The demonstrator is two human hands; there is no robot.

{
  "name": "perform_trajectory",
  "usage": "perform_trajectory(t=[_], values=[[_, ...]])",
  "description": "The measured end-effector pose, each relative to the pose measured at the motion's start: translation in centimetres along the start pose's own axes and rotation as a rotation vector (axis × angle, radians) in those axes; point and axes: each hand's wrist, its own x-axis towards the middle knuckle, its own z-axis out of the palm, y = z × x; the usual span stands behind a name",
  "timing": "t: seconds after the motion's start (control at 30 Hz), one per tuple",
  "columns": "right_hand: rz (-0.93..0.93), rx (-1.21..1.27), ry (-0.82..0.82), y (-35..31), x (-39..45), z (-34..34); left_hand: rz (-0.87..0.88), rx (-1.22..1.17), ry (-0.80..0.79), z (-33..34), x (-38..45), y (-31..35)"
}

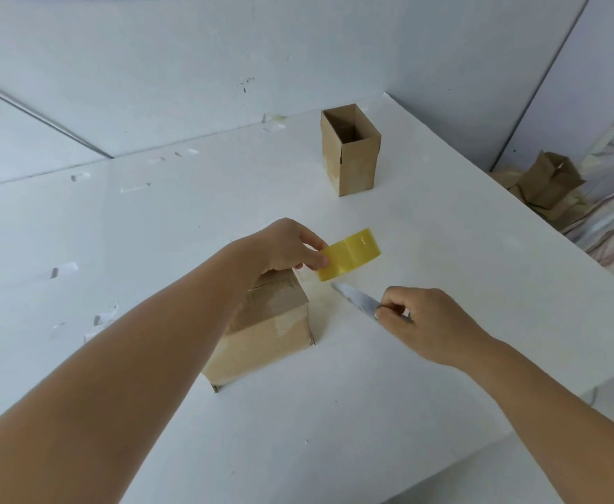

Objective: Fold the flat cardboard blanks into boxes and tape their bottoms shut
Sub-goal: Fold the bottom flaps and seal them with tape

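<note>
Tape roll (349,254), yellowish clear packing tape, is being pinched at its near edge by the left hand (287,249), thumb and fingers curled round the rim. Roll is hanging in the air just right of and slightly above the near box (265,321), which is sitting upside down on the white table (443,358), taped bottom face up. A pale strip seems to be running from the roll down toward that box top, but it is too transparent to be sure.

Right hand (422,321) is gripping a knife handle, fingers curled tight round it. Knife blade (354,298) is pointing up and left, tip just below the roll's lower edge, near but not clearly touching. Blade's long axis is running diagonally from the right hand toward the gap between roll and box; that gap is what the cut turns on. Judging from this, taping on this box is nearly done and severing the tape is the step in hand. Blade needs to cross the strip between roll and box edge; left hand needs to be keeping it taut. Risk: the left fingers are close to the blade tip.

Finished box (351,150) is standing upright, open top, far side of the table, well apart from both hands. More cardboard pieces (549,187) are lying off the table's right edge.
</note>
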Motion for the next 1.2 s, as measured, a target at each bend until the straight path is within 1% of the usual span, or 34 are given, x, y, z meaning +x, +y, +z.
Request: perform_trajectory(t=[0.1,0.13,0.23,0.3,0.37,0.5,0.63,0.77,0.83,0.93,1.1,1.13,1.17,1.2], values=[[0.022,0.054,0.034,-2.3,-0.3,-1.6,0.020,-0.010,0.008,0.0,0.0,-0.1],[0.022,0.015,0.039,-3.0,-0.3,-1.8,0.024,-0.011,0.013,0.0,0.0,-0.1],[0.002,-0.223,0.059,-5.1,0.3,-2.1,0.040,-0.039,0.022,0.1,-0.1,-0.1],[-0.001,-0.338,0.055,-6.2,0.8,-2.0,0.050,-0.044,0.034,0.2,-0.2,-0.1],[0.007,-0.403,0.022,-7.1,1.2,-1.8,0.055,-0.051,0.050,0.2,-0.2,-0.1],[0.035,-0.454,-0.027,-7.9,2.0,-1.8,0.069,-0.071,0.053,0.3,-0.3,0.0],[-0.006,-0.488,-0.051,-8.1,3.3,-1.8,0.084,-0.083,0.049,0.3,-0.4,-0.1],[-0.008,-0.552,-0.211,-6.9,3.3,1.0,0.114,-0.162,0.040,0.2,-0.5,0.0],[0.014,-0.522,-0.219,-5.4,3.2,2.8,0.117,-0.184,0.060,-0.1,-0.5,-0.2],[0.083,-0.423,-0.154,-2.7,3.2,4.8,0.098,-0.200,0.067,-0.4,-0.3,-0.5],[0.293,-0.246,-0.147,0.5,2.9,7.6,0.093,-0.186,0.046,-0.3,-0.2,-0.3],[0.300,-0.250,-0.122,0.7,2.8,7.8,0.087,-0.177,0.048,-0.2,-0.3,-0.2],[0.292,-0.246,-0.064,0.8,2.9,7.8,0.081,-0.170,0.048,-0.1,-0.3,-0.2],[0.280,-0.190,0.019,0.4,3.0,7.6,0.076,-0.165,0.047,-0.1,-0.3,-0.1]])
